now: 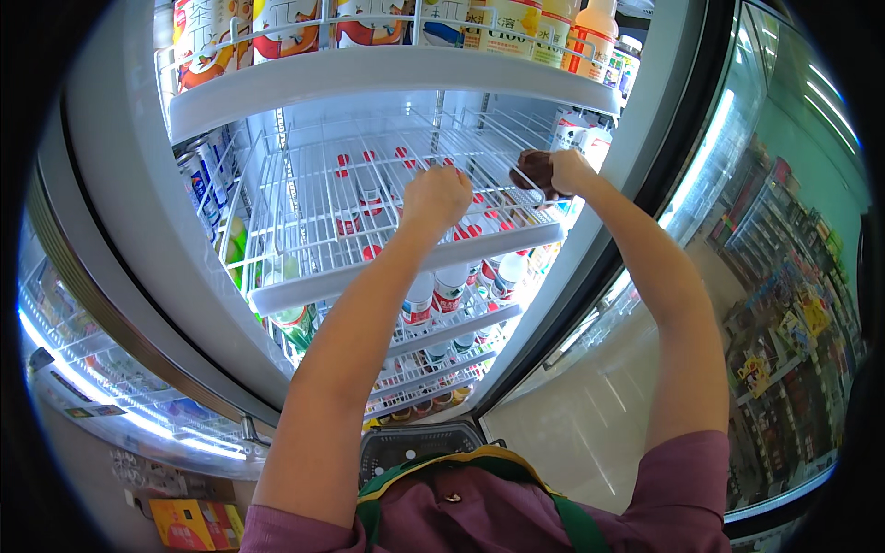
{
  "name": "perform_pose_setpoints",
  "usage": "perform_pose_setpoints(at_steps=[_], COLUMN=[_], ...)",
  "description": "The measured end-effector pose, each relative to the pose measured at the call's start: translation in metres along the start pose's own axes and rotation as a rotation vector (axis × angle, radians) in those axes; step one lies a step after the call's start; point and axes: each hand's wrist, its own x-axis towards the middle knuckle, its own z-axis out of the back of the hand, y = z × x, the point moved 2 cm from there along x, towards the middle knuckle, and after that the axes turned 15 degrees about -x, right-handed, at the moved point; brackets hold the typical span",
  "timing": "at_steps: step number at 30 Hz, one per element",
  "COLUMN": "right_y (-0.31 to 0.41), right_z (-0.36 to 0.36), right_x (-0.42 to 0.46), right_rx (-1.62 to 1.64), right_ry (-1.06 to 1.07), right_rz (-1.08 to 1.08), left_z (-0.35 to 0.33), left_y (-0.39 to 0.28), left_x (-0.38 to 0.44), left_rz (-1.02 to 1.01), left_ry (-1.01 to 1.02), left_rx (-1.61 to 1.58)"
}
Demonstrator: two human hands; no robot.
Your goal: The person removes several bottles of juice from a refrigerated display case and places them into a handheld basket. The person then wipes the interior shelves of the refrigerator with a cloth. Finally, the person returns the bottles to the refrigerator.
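Before me is an open drinks fridge with a white wire shelf (311,186) at mid-height. My right hand (572,174) grips a bunched dark brown cloth (534,173) at the shelf's right side. My left hand (437,197) is closed at the front middle of the same shelf; its fingertips are hidden, so I cannot tell whether it grips the wires. White-and-red bottles (449,287) show on the shelf below, some seen through the wires. A white front strip (408,266) runs along the shelf edge, under my left wrist.
Large tea and juice bottles (511,27) stand on the shelf above, behind a wire rail. Cans (207,169) are at the left, white bottles (594,142) at the right. A dark basket (418,442) is below. The glass door (781,276) reflects store shelves at right.
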Motion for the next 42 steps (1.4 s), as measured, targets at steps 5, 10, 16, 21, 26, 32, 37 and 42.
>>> perform_pose_setpoints(at_steps=[5, 10, 16, 21, 26, 32, 37, 42], right_y=[0.027, 0.039, 0.062, 0.074, 0.092, 0.104, 0.093, 0.071], right_z=[-0.005, -0.034, -0.067, -0.123, -0.143, -0.134, -0.131, -0.134], right_x=[0.022, 0.08, 0.159, 0.219, 0.233, 0.211, 0.193, 0.167], right_rx=[-0.142, -0.098, 0.295, 0.358, 0.322, 0.191, 0.216, 0.302], right_ry=[0.114, 0.089, -0.289, -0.734, -0.576, 0.03, 0.254, 0.414], right_rz=[0.015, 0.03, 0.125, 0.189, 0.225, 0.359, 0.434, 0.425], left_z=[-0.004, 0.0, -0.001, -0.001, 0.0, 0.0, -0.001, -0.001], left_y=[0.003, 0.0, -0.001, -0.007, -0.008, -0.002, -0.005, -0.004], left_x=[-0.001, 0.001, -0.002, -0.001, -0.003, -0.002, 0.001, 0.002], left_rz=[-0.059, -0.057, -0.057, 0.003, 0.016, -0.023, 0.024, 0.034], left_ry=[-0.039, -0.004, -0.032, 0.017, 0.022, -0.034, 0.016, -0.009], left_rx=[0.01, -0.003, 0.002, 0.019, 0.043, 0.05, 0.083, 0.079])
